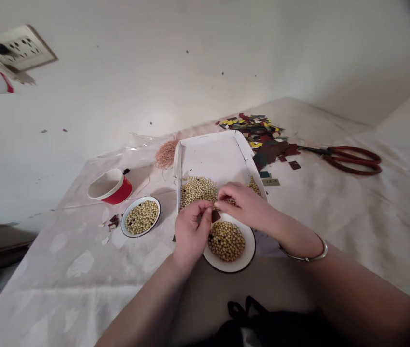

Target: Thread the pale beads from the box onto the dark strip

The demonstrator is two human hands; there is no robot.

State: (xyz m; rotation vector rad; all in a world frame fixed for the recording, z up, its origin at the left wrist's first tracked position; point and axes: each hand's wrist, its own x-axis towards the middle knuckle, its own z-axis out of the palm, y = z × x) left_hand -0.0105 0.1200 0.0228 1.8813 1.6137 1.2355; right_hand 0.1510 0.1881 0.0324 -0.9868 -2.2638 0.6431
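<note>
Two hands, bare: left hand (192, 232) and right hand (244, 205), fingertips meeting at the far rim of a bowl (250, 245); whether either grips anything is too small to tell. One dark red scrap (215, 215), just below the fingertips. Beads (227, 242), pale, many: heaped in that bowl, with more in the white tray (210, 154) beyond. One smaller bowl (159, 212), left, also holding beads. One red cup (116, 193). One bundle of string (166, 154). One pair of scissors (353, 160), right. Handling note, a judgement: fine fingertip work, best done with steady wrists, light pressure, and hands low over the bowl to catch any dropped bead.
</note>
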